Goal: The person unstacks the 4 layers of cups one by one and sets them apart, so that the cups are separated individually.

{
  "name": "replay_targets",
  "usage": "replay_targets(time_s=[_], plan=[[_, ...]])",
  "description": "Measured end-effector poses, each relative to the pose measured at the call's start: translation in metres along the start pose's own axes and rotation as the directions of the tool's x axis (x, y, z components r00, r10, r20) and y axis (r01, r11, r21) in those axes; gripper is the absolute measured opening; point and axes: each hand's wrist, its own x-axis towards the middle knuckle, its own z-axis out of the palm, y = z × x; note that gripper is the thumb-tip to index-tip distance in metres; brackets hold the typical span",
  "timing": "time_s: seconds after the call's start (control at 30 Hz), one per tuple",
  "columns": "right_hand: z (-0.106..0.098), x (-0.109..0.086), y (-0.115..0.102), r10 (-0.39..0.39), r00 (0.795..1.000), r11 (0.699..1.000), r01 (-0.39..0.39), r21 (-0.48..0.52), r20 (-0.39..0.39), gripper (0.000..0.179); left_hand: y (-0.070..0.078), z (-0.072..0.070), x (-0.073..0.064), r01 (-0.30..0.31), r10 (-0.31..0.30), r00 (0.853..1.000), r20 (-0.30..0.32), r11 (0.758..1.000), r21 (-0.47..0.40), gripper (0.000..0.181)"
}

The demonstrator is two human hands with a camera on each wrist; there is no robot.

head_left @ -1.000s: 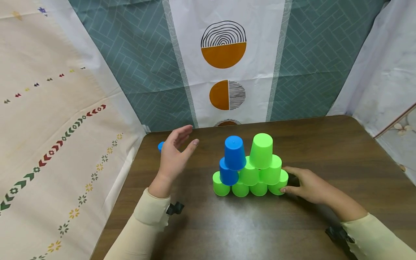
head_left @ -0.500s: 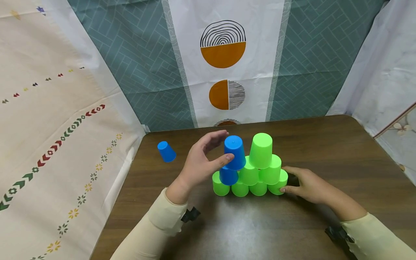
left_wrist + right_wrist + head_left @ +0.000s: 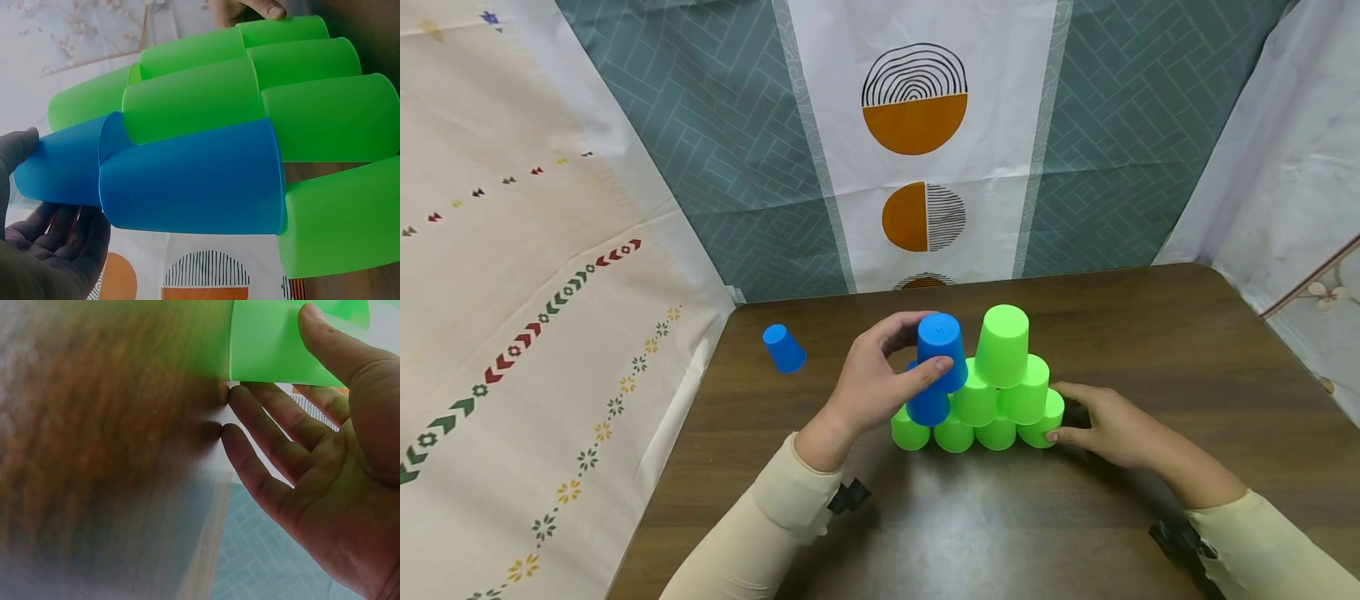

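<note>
Upside-down cups form a stepped stack on the table. Several green cups (image 3: pixel 954 435) make its bottom row. Above them sit a blue cup (image 3: pixel 928 408) and two green cups (image 3: pixel 1026 396). The top level has a green cup (image 3: pixel 1003 346) on the right and a blue cup (image 3: pixel 942 337) on the left. My left hand (image 3: pixel 880 367) holds that upper blue cup between thumb and fingers; in the left wrist view its rim meets the blue cup below (image 3: pixel 194 181). At the bottom right, my right hand (image 3: pixel 1108 427) grips the end green cup (image 3: pixel 269 347), thumb and fingers on opposite sides.
Another blue cup (image 3: pixel 786 350) stands apart at the back left of the wooden table (image 3: pixel 1000 525). Patterned cloths hang behind the table (image 3: pixel 1097 225) and along the left side (image 3: pixel 587 375). A pale cloth (image 3: pixel 1285 183) hangs at the right.
My left hand has moved right, from the back left to the upper blue cup, and its fingers have closed round it. The loose blue cup came into full view. My right hand stayed put.
</note>
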Motion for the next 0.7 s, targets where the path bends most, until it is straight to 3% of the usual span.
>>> replay_targets(time_s=[0.17,0.4,0.57,0.7], plan=[[0.0,0.0,0.0,-0.002,1.0,1.0,0.002,-0.001,0.002,0.064,-0.001,-0.005,0.0,0.008,-0.008,0.999,-0.036,1.0,0.012,0.047],[0.0,0.0,0.002,0.0,1.0,1.0,0.0,0.0,0.004,0.064,-0.007,-0.025,0.004,0.038,-0.039,0.99,-0.138,0.999,-0.013,0.044],[0.001,0.0,0.002,-0.002,1.0,1.0,0.002,0.003,0.0,0.063,-0.018,-0.043,0.009,0.067,-0.069,0.977,-0.202,0.998,-0.018,0.043],[0.001,0.0,0.002,-0.003,1.0,1.0,0.003,0.007,0.001,0.064,-0.036,-0.057,0.011,0.092,-0.089,0.962,-0.26,0.996,0.002,0.046]])
